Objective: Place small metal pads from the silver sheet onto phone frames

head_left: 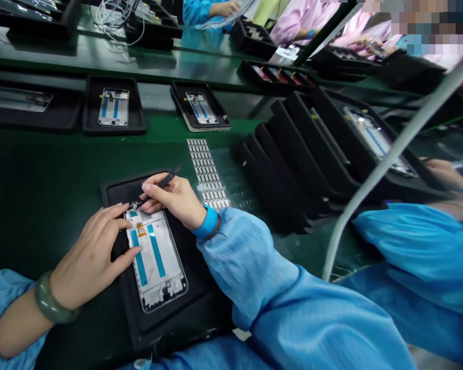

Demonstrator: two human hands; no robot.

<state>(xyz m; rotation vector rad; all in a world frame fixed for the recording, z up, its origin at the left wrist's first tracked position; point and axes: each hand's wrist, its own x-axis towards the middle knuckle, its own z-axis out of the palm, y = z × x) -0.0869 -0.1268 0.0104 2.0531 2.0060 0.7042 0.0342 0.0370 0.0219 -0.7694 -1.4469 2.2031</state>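
Phone frame (150,264) lies, in the head view, on a black tray (151,326) on the green table (158,150), its near end pointing toward the person. Two blue strips (156,252) run along its silvery face, and a small orange flex piece (141,230) sits near the far end.

The left hand (94,244) is open, fingers parted and lightly bent; the fingers reach the frame's far left corner and the thumb rests over its left edge, seemingly to steady it. The right hand (177,201) is closed in a pinch on a slim black tool (167,179), probably tweezers, which slants down to that same far end. Beside the tip is a small pale piece (135,206); whether the tool grips it is too fine to tell.

Judging by this pose, the step in hand is delicate work with the tool at the frame's far end. The next move calls for a firm left hand and a small, controlled motion of the tip, without scraping the flex piece.

Beyond the right hand lies a sheet of small labels (202,160); a stack of black trays (289,159) leans to its right, and a co-worker's blue sleeve (416,252) shows farther right.
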